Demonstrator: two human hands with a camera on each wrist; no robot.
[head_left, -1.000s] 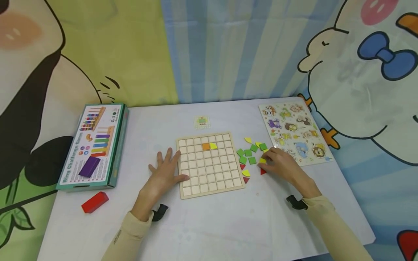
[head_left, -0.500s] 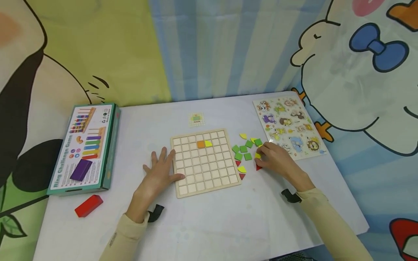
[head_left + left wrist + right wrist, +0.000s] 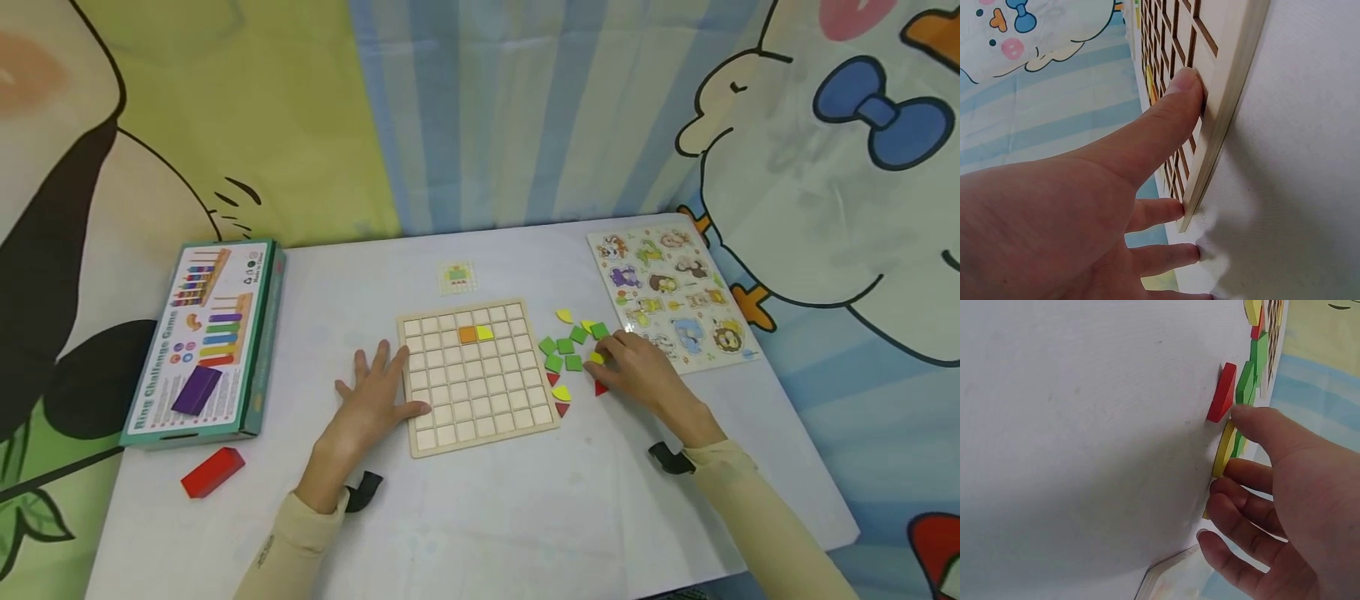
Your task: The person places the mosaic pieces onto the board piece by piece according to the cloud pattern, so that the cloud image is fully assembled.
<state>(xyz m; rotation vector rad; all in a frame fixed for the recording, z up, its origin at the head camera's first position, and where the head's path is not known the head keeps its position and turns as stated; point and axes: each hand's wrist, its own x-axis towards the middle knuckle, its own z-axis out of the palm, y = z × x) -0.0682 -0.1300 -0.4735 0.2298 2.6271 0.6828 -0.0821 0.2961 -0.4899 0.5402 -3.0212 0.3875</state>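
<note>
My left hand (image 3: 369, 398) lies spread at the left edge of a wooden grid board (image 3: 476, 446). In the left wrist view, its thumb (image 3: 1169, 112) rests on the board's rim and cells, with the other fingers beside the edge. An orange square (image 3: 468, 335) and a yellow tile (image 3: 485, 332) sit side by side in upper cells. Right of the board, my right hand (image 3: 645, 375) pinches a yellow piece (image 3: 1225, 449) at its ends between thumb and index finger, low at the tabletop. A red triangular piece (image 3: 1222, 394) lies just beside the thumb.
Several green squares (image 3: 573, 362), yellow rounded pieces (image 3: 561, 393) and red triangles (image 3: 562, 409) lie by the board's right side. A small pattern card (image 3: 457, 277) lies behind it. An animal picture board (image 3: 671, 292) is at right; a game box (image 3: 198, 350) and red block (image 3: 213, 472) at left.
The head view shifts slightly. Both hands stay in nearly the same places, the left at the board and the right among the loose pieces.
</note>
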